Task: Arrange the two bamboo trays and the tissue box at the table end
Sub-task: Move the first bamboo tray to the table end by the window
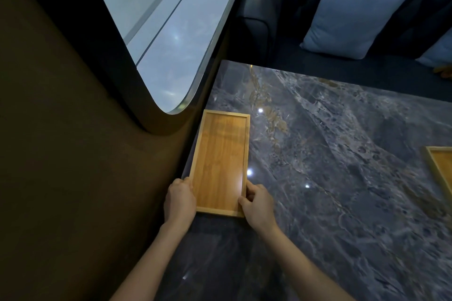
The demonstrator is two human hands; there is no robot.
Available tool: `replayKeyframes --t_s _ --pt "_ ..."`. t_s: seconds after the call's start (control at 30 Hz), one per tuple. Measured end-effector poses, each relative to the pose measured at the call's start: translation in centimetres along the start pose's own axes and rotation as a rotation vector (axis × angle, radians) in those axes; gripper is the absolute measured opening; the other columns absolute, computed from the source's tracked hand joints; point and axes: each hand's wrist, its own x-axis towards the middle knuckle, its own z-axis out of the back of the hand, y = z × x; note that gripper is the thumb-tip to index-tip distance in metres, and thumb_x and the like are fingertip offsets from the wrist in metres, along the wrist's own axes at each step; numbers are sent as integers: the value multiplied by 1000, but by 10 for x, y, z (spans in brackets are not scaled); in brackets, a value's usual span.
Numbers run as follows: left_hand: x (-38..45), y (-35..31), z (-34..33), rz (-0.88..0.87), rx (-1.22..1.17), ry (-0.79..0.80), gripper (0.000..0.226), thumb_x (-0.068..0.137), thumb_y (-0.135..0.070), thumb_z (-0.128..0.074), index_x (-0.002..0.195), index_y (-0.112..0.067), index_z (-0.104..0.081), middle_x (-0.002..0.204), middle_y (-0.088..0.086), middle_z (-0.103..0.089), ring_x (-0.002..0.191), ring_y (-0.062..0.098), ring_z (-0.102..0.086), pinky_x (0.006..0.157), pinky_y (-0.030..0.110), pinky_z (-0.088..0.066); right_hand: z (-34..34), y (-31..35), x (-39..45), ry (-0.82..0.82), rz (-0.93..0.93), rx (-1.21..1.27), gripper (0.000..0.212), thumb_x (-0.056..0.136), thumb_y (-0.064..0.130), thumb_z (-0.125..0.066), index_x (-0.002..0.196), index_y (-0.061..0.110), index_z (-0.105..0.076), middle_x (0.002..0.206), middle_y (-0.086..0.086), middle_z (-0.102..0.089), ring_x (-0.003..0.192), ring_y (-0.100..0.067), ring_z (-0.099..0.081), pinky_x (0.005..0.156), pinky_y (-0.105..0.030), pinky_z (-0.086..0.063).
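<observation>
A long empty bamboo tray [221, 161] lies flat on the dark marble table [330, 154], along the table's left edge beside the wall. My left hand [179, 199] grips the tray's near left rim. My right hand [256, 203] grips its near right rim, thumb over the edge. A second bamboo tray [442, 168] lies at the right border of the view, mostly cut off. No tissue box is in view.
A brown padded wall [73, 154] and a rounded window [166, 32] run along the table's left side. Beyond the far table edge stands a dark sofa [281, 19] with a light blue cushion [352, 17].
</observation>
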Motion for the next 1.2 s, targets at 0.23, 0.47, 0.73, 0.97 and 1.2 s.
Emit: replayKeyframes --t_s 0.23,0.47,0.73,0.97,1.2 --pt "7 -2 3 8 58 -1 25 95 -6 -39 110 -2 -58 109 14 -57 88 23 -59 77 34 -54 -8 7 -1 -49 -23 23 16 81 11 -55 95 14 -64 97 -5 -57 84 -18 -56 71 -26 -43" --pt "9 -5 7 21 195 35 21 91 -2 -42 107 -2 -57 108 15 -57 88 24 -59 69 32 -51 -14 8 -5 -69 -16 18 21 81 11 -58 100 15 -64 96 -5 -57 79 -16 -56 68 -24 -42" --pt "11 -4 11 -11 261 45 16 92 -6 -44 92 -4 -59 99 14 -60 71 17 -49 65 30 -48 -12 6 -3 -49 12 11 18 81 11 -59 98 10 -64 96 -8 -56 80 -18 -55 72 -27 -44" --pt "10 -3 9 -34 273 47 19 94 -7 -41 97 -3 -59 101 14 -58 80 22 -56 68 32 -50 -12 5 -3 -53 6 46 21 81 10 -60 101 12 -64 95 -5 -55 80 -15 -53 73 -23 -40" --pt "7 -7 13 -19 242 49 19 93 -7 -42 96 -2 -60 100 15 -59 82 25 -59 70 34 -51 -7 4 -2 7 35 52 19 80 12 -62 99 11 -64 94 -6 -55 81 -17 -54 75 -24 -41"
